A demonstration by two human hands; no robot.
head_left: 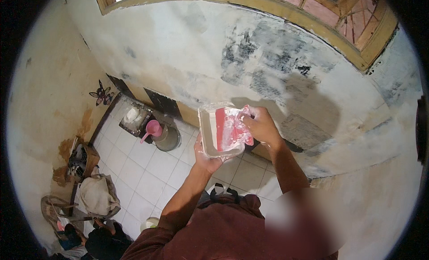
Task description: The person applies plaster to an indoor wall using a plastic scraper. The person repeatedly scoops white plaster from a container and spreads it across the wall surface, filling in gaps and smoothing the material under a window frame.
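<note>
My left hand (206, 159) supports a pale rectangular tub (206, 137) from below and along its left side, in front of my chest. White paste smears the tub's rim. In my right hand (263, 126) is a red flat putty spreader (220, 128), gripped at its right end and coated with white paste. The spreader lies across the tub's opening, its straight edge toward the left. White residue marks the right fingers. Part of the left fingers is hidden under the tub.
Ahead stands a white-plastered wall (178, 41) with dark, patchy areas, below a yellow-framed window (362, 56). On the tiled floor (147, 184) are a grey bucket (168, 141), a pink dipper (153, 127) and a dark box (144, 118) with white material. A cloth-covered chair (96, 197) stands lower left.
</note>
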